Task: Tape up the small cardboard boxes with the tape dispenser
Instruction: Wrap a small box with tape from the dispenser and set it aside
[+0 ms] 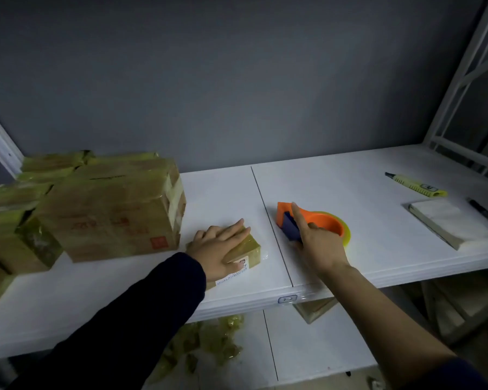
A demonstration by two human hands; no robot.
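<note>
A small cardboard box [248,250] wrapped in yellowish tape lies on the white shelf [335,192], with a white label on its near side. My left hand [220,249] lies flat on top of it, fingers straight. To its right sits the orange tape dispenser [316,220] with a yellow tape roll. My right hand [316,243] grips the dispenser from the near side, with the index finger stretched along its top and the other fingers curled round its blue part.
A pile of taped cardboard boxes [110,215] fills the left of the shelf. At the right lie a yellow utility knife [417,185], a white pad [448,223] and a black pen [485,215]. Tape scraps [209,344] litter the lower shelf. A white rack frame [462,80] stands at right.
</note>
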